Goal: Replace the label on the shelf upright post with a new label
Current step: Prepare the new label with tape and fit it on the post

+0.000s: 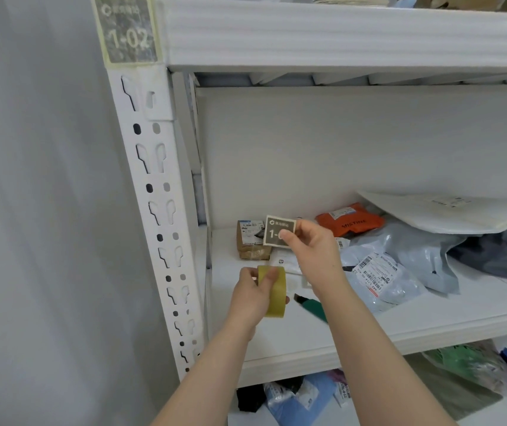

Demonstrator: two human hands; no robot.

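Note:
An old, worn grey label (129,30) reading 1-02 is taped at the top of the white slotted upright post (156,192). My right hand (310,244) pinches a small new grey label (276,230) by its right edge, above the shelf; my thumb covers part of its number. Lower and to the left, my left hand (253,295) grips a yellowish roll of tape (276,292), fingers on its outer band. Both hands are well below the old label and to the right of the post.
The white shelf board (307,336) holds a small cardboard box (250,241), an orange parcel (350,221), grey plastic mailers (399,265), a white padded envelope (449,210) and a green-handled cutter (312,305). More parcels lie on the level below. A grey wall is at left.

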